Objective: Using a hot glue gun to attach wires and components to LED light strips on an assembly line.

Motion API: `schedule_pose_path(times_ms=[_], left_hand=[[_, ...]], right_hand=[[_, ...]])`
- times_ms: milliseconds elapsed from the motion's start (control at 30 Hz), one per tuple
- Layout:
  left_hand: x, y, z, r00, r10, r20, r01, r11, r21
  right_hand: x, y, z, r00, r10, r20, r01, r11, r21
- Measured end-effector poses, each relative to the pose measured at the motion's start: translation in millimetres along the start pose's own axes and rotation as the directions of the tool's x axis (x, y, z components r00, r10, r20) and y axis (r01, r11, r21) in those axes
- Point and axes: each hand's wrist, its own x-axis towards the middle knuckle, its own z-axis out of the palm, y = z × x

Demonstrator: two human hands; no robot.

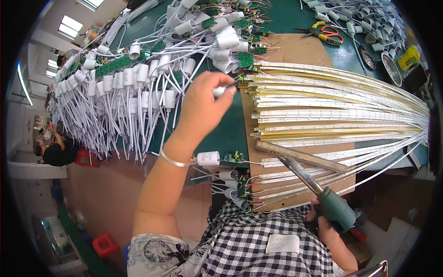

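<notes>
My left hand reaches over the green bench, fingers pinched round a white cylindrical cap. The fingertips are close to the ends of the white LED strips, where a small green circuit board shows. Low on the right, my right hand is wrapped round the green handle of a soldering iron. Its tip points up and left, over a thin bar lying across the strips. A white cap with a bare circuit board lies wired to one strip below my left wrist.
A brown board lies under the strips. Many wired white caps heap up on the left. Pliers and orange-handled scissors lie at the back, near a round metal dish. Another person is far left, beside a red stool.
</notes>
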Motion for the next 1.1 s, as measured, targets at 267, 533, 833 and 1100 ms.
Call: schedule_pose_path(times_ms=[267,533,833,1100], left_hand=[[13,-30,4,0.992,0.098,0.084,-0.122,0.924,0.364],[-66,-12,-42,0.938,0.014,0.346,-0.178,0.877,0.447],[-53,-3,-28,0.877,0.242,0.415,-0.359,0.904,0.233],[-57,-14,-21,0.889,0.229,0.396,-0.296,0.948,0.116]], right_hand=[[-3,6,4,0.986,-0.082,-0.147,0.094,0.992,0.083],[1,5,5,0.993,-0.011,-0.119,0.024,0.994,0.109],[-12,9,5,0.984,0.037,-0.176,-0.010,0.988,0.154],[-10,8,13,0.975,-0.011,-0.221,0.053,0.981,0.186]])
